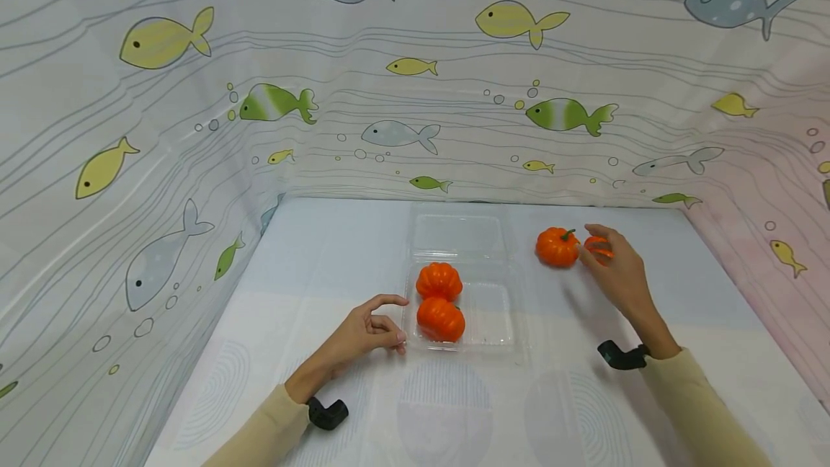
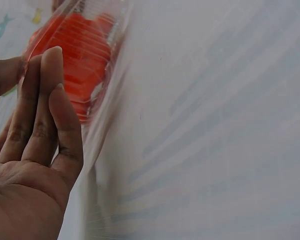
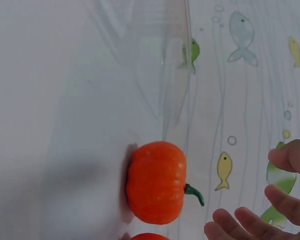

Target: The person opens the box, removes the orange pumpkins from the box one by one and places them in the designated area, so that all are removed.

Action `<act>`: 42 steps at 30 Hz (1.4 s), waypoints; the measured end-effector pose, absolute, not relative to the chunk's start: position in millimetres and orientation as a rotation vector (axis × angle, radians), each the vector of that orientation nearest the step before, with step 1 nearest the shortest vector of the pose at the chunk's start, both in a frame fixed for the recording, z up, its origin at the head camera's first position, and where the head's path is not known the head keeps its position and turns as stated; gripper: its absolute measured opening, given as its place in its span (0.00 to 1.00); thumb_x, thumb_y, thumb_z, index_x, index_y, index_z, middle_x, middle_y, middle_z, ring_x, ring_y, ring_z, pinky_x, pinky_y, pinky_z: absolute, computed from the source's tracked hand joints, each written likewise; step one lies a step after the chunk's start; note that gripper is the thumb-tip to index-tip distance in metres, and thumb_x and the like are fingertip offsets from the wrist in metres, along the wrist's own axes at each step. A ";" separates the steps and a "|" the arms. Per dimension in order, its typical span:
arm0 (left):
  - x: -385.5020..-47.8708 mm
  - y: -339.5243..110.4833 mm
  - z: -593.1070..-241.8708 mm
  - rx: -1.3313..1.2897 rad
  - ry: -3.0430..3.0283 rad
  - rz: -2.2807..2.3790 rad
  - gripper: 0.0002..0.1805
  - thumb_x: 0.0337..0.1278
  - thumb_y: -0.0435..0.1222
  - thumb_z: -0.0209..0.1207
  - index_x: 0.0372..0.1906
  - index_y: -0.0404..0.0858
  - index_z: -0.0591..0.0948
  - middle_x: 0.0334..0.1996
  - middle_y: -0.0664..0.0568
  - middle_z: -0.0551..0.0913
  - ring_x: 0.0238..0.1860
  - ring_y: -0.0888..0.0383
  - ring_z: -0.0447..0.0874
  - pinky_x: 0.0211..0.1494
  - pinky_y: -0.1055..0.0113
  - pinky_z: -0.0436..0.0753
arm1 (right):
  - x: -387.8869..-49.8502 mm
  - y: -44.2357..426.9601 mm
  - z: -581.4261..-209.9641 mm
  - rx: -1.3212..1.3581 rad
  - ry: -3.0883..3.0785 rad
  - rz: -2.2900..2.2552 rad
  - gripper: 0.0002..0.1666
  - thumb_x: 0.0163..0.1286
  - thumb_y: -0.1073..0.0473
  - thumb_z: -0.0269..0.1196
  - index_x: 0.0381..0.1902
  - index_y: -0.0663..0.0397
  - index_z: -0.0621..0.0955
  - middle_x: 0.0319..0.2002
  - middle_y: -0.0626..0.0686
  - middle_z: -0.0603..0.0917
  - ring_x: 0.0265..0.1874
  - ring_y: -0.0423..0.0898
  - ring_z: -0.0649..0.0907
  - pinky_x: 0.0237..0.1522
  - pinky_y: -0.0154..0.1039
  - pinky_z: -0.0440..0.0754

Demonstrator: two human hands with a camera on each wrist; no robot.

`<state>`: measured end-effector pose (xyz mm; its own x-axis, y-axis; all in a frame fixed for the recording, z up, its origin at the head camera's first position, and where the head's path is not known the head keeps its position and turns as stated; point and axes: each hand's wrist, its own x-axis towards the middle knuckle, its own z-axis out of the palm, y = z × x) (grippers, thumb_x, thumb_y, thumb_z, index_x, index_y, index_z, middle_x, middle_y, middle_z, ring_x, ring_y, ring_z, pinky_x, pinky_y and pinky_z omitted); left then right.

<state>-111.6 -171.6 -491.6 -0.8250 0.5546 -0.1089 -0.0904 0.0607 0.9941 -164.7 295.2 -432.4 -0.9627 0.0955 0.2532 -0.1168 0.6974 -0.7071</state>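
A clear plastic clamshell box point(image 1: 496, 316) lies with its lid folded back, and two orange toy pumpkins point(image 1: 439, 320) sit in the left part of its base. My left hand point(image 1: 363, 330) is at the box's left side, fingertips against the wall; the left wrist view shows its fingers point(image 2: 52, 67) fairly straight beside the clear plastic. To the right of the box stands a green-stemmed pumpkin point(image 1: 556, 247). Over another pumpkin point(image 1: 598, 249) hovers my right hand point(image 1: 616, 269), partly hiding it. In the right wrist view its fingers point(image 3: 285, 202) are spread, holding nothing.
The raised, see-through lid point(image 1: 459, 236) lies at the back of the box. A white cloth with fish prints point(image 1: 389, 179) forms walls behind and at both sides of the pale table point(image 1: 311, 251).
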 end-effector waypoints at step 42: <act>-111.5 -171.6 -494.4 0.427 1.887 1.813 0.36 0.65 0.36 0.70 0.74 0.41 0.67 0.37 0.38 0.88 0.40 0.41 0.89 0.53 0.54 0.85 | -133.5 167.0 -449.0 0.572 -2.783 1.313 0.22 0.74 0.54 0.68 0.60 0.58 0.79 0.55 0.58 0.83 0.54 0.54 0.83 0.57 0.54 0.83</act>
